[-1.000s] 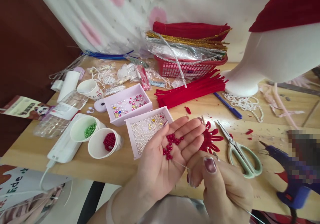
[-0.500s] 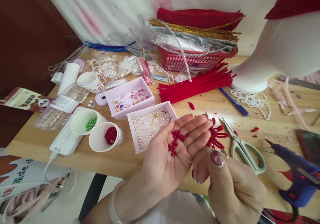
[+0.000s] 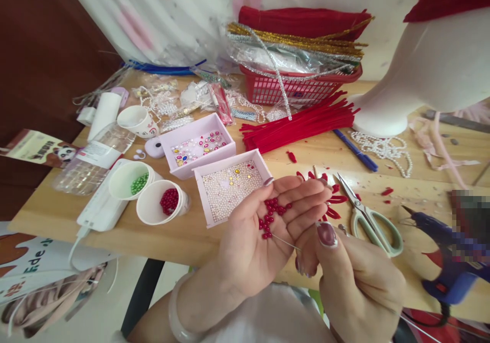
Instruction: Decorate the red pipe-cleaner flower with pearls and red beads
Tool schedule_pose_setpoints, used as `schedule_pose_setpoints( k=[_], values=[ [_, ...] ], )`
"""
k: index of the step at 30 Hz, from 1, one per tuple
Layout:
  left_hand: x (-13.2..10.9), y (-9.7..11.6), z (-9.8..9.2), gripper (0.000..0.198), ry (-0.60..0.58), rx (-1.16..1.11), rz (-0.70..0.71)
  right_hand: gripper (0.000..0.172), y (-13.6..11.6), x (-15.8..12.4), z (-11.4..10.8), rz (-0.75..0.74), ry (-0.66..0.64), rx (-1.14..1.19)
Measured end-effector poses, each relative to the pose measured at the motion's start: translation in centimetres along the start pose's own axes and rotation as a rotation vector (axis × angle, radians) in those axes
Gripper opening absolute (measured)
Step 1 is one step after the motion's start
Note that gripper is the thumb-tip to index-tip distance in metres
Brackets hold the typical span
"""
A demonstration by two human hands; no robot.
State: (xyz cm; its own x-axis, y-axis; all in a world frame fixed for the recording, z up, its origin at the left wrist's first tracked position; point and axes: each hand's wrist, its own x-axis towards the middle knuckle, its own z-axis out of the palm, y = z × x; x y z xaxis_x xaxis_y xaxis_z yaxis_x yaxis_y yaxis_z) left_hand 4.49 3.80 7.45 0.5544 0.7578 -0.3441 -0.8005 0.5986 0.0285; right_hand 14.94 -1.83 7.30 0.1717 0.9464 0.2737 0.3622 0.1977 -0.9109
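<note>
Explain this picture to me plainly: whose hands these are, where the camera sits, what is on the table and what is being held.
There is no machine here, only a person's two bare hands, filmed by a camera worn on the head and looking down. The left hand lies palm up, cupping small red beads. The right hand pinches a thin wire whose tip points into the beads. On the wooden table lie scissors, a blue glue gun, a tray of pearl beads, cups of red and green beads, and red fuzzy sticks.

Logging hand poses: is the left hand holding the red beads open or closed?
Open: the left hand lies palm up, fingers spread, red beads loose on it.
</note>
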Motion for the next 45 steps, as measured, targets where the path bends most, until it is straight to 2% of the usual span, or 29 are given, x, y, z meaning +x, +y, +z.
schedule_pose_setpoints(
  k=[12,17,20,23,25,27,30,34,37,41,45],
  values=[
    [-0.1,-0.2,-0.1,0.060,0.015,0.006,-0.001,0.046,0.2,-0.5,-0.3,0.004,-0.043,0.024],
    [-0.1,-0.2,-0.3,0.070,0.005,0.014,-0.022,0.046,0.0,-0.7,-0.5,0.016,-0.077,0.032],
    [-0.1,-0.1,-0.4,0.078,-0.022,0.007,-0.034,0.047,-0.1,-0.9,-0.3,0.016,-0.059,0.047],
    [-0.1,-0.1,-0.4,0.079,-0.048,0.007,-0.037,0.048,0.1,-1.2,0.1,0.018,0.017,0.099],
    [-0.1,0.0,-0.4,0.074,0.007,0.006,-0.014,0.049,0.3,-1.4,0.4,0.033,0.076,0.177],
    [0.0,0.3,-0.5,0.065,0.122,-0.001,0.018,0.050,0.5,-1.4,0.7,0.074,0.166,0.264],
    [0.0,0.9,-0.8,0.057,0.236,0.000,-0.008,0.053,0.4,-1.1,1.0,0.127,0.281,0.378],
    [-0.4,1.5,-1.0,0.049,0.160,0.179,-0.118,0.054,0.2,-0.3,1.0,0.162,0.301,0.490],
    [-0.7,1.4,-0.7,0.055,0.111,0.401,-0.171,0.055,0.1,0.0,0.9,0.201,0.305,0.520],
    [-0.7,0.9,-0.7,0.065,0.076,0.651,-0.219,0.056,0.2,0.2,0.7,0.227,0.303,0.517],
    [-0.9,0.6,-1.3,0.059,0.018,0.829,-0.196,0.055,0.3,0.3,0.5,0.248,0.265,0.425]
  ],
)
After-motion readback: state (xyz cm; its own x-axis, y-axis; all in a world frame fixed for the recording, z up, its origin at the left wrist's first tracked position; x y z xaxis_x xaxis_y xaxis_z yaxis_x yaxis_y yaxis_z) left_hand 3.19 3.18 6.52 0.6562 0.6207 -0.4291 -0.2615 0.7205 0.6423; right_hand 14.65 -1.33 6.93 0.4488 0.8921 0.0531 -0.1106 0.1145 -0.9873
